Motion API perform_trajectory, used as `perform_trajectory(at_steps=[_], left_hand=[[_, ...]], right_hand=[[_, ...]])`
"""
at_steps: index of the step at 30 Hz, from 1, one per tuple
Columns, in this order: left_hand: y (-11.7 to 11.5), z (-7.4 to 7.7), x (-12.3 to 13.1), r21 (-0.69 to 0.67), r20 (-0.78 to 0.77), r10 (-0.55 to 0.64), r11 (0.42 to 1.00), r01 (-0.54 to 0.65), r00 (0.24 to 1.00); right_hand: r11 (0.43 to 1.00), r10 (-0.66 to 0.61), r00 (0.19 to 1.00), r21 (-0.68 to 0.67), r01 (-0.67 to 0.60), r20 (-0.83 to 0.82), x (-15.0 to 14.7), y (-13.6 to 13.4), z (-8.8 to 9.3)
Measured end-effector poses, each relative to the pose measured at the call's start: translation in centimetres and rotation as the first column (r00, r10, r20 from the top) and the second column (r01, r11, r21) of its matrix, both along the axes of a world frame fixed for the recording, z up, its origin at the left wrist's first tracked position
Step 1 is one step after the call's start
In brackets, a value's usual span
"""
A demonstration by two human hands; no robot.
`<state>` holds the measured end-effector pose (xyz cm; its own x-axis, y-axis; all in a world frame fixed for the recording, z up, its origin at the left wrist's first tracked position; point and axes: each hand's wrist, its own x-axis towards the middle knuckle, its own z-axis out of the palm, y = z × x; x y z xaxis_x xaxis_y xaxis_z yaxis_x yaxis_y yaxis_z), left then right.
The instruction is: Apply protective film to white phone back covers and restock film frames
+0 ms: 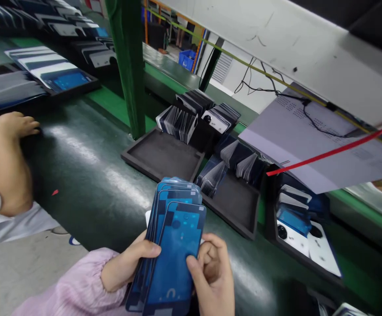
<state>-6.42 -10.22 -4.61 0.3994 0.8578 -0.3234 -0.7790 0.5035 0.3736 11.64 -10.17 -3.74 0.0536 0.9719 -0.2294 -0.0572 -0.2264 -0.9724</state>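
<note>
A fanned stack of blue-filmed phone back panels (177, 245) is held up over the green worktop, close to me. My left hand (133, 259) grips the stack along its left side, thumb lying on the front face and fingers hidden behind. At the right edge, my right hand (212, 272) pinches the front panel, its thumb on the film and its other fingers curled. A bit of white shows behind the stack at its left. Beyond my hands sit a black foam tray (161, 153) and another black tray (237, 206) with fanned dark panels (212, 175) standing at its back.
A green post (126, 66) rises from the worktop (88, 149). White panels with camera holes (309, 241) lie in a tray at right. A red strip (335, 149) hangs across the right. At left are a co-worker's arm (11, 162) and trays of panels (52, 68).
</note>
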Motion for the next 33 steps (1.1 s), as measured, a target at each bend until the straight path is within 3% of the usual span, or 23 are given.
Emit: perform_trajectory(at_steps=[4, 9, 12, 15, 21, 23, 29, 33], left_hand=[[0.6, -0.5, -0.7, -0.029, -0.010, 0.017, 0.999, -0.017, 1.000], [0.9, -2.8, -0.4, -0.026, -0.064, 0.032, 0.999, -0.033, 0.997], [0.7, -4.0, -0.4, -0.034, -0.114, 0.034, 0.999, -0.039, 0.993], [0.1, -4.5, -0.7, -0.049, -0.150, 0.040, 0.998, -0.048, 0.988], [-0.8, -3.7, -1.5, -0.092, -0.183, 0.041, 0.994, -0.058, 0.982], [-0.9, -3.0, -1.4, -0.102, -0.209, 0.027, 0.994, -0.049, 0.978], [-1.0, -1.8, -0.6, -0.062, -0.222, 0.037, 0.997, -0.052, 0.974], [-1.9, -2.3, -1.1, -0.083, -0.229, 0.024, 0.996, -0.044, 0.973]], right_hand=[[0.997, 0.022, 0.999, -0.069, -0.023, -0.024, 0.4, 1.5, 0.5], [0.992, 0.101, 0.986, -0.065, -0.110, -0.131, -0.7, 1.3, 0.1], [0.992, 0.084, 0.991, -0.085, -0.092, -0.100, -1.2, 1.1, -0.5], [0.993, 0.015, 0.997, -0.115, -0.024, -0.078, 0.5, 1.6, -1.1], [0.973, -0.201, 0.977, -0.130, 0.191, -0.067, 6.2, 2.5, -1.6], [0.972, -0.202, 0.976, -0.136, 0.190, -0.080, 5.8, 1.7, -1.6], [0.991, -0.083, 0.991, -0.109, 0.071, -0.103, 0.4, -1.0, -1.4], [0.992, -0.094, 0.990, -0.099, 0.084, -0.106, 1.3, -0.6, -1.7]])
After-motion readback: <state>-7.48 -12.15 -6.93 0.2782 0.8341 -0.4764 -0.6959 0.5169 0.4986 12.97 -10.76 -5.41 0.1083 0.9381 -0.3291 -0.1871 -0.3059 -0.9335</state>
